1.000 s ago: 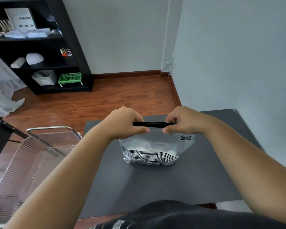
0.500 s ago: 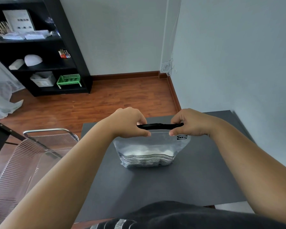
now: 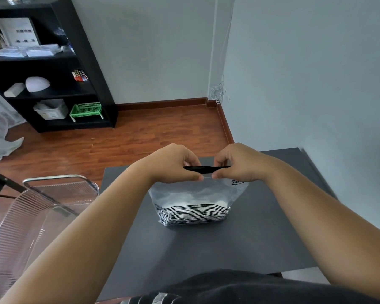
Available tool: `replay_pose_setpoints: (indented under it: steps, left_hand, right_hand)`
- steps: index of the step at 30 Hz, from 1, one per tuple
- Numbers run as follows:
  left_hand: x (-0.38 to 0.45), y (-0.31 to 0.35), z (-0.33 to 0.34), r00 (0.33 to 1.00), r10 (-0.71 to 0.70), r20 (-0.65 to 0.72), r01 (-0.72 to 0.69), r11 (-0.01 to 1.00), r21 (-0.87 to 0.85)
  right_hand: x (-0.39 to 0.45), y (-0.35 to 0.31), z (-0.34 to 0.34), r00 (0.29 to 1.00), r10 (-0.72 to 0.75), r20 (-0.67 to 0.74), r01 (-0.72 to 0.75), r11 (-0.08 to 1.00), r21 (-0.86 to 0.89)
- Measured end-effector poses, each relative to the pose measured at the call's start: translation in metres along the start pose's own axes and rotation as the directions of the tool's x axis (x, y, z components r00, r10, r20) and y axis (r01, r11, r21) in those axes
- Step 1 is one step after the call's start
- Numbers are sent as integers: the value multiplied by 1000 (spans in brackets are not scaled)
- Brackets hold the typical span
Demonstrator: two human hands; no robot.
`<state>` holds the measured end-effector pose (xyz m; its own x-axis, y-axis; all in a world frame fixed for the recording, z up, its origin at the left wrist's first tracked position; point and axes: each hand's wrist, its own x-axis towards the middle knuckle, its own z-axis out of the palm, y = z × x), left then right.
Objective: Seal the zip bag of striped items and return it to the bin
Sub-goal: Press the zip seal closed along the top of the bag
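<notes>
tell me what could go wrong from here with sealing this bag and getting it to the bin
1. Both the left hand and right hand pinch the middle of the black zip strip; the ends may stay unsealed.
2. The zip bag looks puffed with air, so the seal could pop back open.
3. The clear bin sits off the table's left edge, so an unsealed bag could spill its striped items in transit.

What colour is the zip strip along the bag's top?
Black zip strip on the clear plastic zip bag, head view.
</notes>
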<state>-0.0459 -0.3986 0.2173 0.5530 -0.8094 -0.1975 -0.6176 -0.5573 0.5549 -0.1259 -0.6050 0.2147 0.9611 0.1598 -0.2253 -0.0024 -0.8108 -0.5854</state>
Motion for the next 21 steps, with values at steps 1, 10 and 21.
replay_pose_setpoints:
  steps: [1,10,21]
  left_hand:
    - [0,1,0,999,15,-29,-16,999,-29]
    - [-7,0,7,977,109,-183,-67,973,223]
    - [-49,-51,4,939,-39,-341,28,999,-37]
  right_hand:
    - [-1,-1,1,1000,4,0,-4,1000,6]
    - [-2,0,0,999,4,-50,-4,1000,-5]
    - [-24,43,-13,983,52,-174,-7,968,249]
